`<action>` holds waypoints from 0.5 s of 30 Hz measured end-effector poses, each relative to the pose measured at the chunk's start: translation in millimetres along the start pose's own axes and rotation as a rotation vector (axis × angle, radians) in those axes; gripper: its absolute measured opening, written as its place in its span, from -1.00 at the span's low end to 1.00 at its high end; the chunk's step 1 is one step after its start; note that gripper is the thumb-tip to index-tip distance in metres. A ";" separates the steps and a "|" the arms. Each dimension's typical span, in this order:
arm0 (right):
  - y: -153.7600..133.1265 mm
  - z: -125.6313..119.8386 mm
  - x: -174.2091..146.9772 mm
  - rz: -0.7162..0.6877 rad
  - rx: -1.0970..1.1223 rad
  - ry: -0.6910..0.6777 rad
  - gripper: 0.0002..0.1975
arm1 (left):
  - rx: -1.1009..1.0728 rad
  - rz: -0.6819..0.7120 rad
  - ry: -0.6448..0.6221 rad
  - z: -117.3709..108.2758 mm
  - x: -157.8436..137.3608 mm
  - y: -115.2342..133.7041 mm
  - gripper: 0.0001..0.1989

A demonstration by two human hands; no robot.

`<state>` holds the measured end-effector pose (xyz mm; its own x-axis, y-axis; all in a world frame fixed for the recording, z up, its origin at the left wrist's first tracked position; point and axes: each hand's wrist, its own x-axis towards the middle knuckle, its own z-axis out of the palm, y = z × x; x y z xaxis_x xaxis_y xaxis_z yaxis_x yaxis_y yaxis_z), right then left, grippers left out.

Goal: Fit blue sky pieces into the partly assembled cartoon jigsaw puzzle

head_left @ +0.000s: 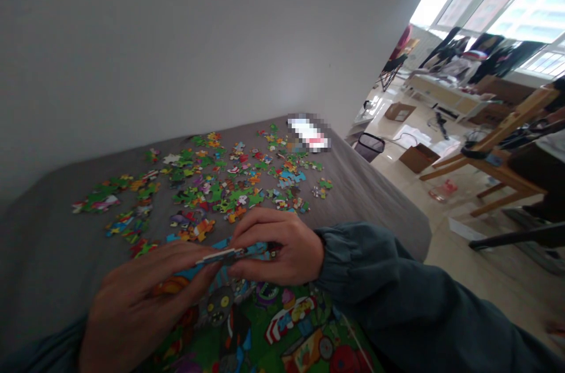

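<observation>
My left hand (145, 293) pinches a puzzle piece (219, 256) between thumb and fingers, its thin pale edge turned toward me. From the right, my right hand (280, 246) closes its thumb and fingers on colourful puzzle pieces that meet the left hand's piece; how they join is hard to make out. Below both hands lies a green cartoon picture sheet (273, 332) with a grey zombie figure and a striped stall. Beyond the hands, many loose puzzle pieces (216, 190) are scattered over the grey cloth (353, 190).
A phone-like object (309, 133), blurred out, lies at the far right of the cloth. The white wall (198, 37) rises behind. Past the cloth's right edge are cardboard boxes (419, 157), a wooden chair (498, 167) and a black mesh basket (369, 146) on the tiled floor.
</observation>
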<state>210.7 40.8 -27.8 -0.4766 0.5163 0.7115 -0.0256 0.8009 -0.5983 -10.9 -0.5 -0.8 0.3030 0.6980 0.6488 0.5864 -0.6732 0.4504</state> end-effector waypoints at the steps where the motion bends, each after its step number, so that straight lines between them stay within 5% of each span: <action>1: -1.4 -3.0 1.1 -0.009 0.006 -0.012 -0.75 | 0.000 -0.002 0.003 -0.8 0.3 0.8 -0.87; 8: 21.5 -30.9 4.7 0.081 -0.221 0.049 -0.77 | 0.046 0.020 0.055 3.7 -2.0 -3.5 -0.82; 15: 58.8 -54.3 3.9 0.278 -0.456 -0.037 -0.88 | 0.010 -0.036 0.049 4.0 -6.5 -4.1 -0.90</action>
<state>255.0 106.4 -40.2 -0.4418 0.7234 0.5305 0.4869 0.6901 -0.5355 -12.3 -1.3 -9.3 0.2443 0.7091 0.6615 0.6040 -0.6449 0.4682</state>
